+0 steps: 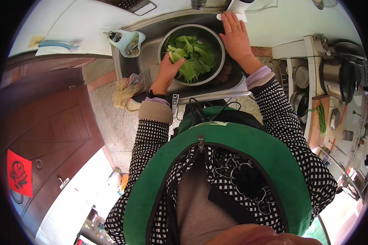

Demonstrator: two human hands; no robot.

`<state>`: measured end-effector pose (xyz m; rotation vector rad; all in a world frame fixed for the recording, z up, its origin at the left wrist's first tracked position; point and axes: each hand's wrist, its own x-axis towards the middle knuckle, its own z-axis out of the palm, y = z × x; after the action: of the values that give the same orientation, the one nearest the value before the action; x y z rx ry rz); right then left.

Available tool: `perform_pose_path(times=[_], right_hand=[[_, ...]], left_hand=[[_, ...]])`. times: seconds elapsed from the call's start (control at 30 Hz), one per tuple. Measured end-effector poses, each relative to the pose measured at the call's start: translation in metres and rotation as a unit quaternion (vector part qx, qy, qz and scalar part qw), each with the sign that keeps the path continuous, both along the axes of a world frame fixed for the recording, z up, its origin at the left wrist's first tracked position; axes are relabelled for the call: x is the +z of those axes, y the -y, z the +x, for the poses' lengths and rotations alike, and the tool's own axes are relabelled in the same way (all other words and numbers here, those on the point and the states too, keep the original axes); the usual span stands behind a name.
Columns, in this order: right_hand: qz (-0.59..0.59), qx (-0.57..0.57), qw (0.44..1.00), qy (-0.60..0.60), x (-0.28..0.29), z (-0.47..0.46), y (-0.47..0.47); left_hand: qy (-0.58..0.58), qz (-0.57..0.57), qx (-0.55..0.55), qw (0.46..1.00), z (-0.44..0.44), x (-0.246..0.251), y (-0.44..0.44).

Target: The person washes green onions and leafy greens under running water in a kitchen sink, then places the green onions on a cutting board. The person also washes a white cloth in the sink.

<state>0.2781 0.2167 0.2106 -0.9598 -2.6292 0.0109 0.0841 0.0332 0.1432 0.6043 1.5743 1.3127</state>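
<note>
A round stainless steel bowl (218, 69) stands in the metal sink (147, 58), with leafy greens (199, 58) in it. My left hand (168, 71) reaches over the bowl's near left rim, its thumb and fingers around the pale stem ends of some greens. Beyond the bowl's far right side, my right hand (235, 39) lies flat with its fingers stretched out; the fingertips touch or cover the white base (241, 17) of a faucet or similar fixture at the sink's back edge. Nothing shows in that hand. Brownish scraps (224, 73) lie in the sink, right of the bowl.
A light blue caddy (127, 43) with a wire scourer hangs at the sink's left corner. Below it, a tan mesh cloth (122, 93) drapes over the rim. A blue-handled brush (56, 45) lies at the left. On the right are a wooden board (317, 137) with green stalks and a large pot (332, 76).
</note>
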Motion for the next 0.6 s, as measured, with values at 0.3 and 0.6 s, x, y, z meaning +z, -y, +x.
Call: perform_pose_path(times=[0.3, 0.6], right_hand=[[0.159, -0.014, 0.933, 0.323, -0.026, -0.006, 0.009], [-0.077, 0.041, 0.996, 0.02, -0.026, 0.028, 0.023]], left_hand=[[-0.069, -0.096, 0.055, 0.991, -0.003, -0.014, 0.016], [-0.07, 0.022, 0.069, 0.995, 0.004, -0.013, 0.061]])
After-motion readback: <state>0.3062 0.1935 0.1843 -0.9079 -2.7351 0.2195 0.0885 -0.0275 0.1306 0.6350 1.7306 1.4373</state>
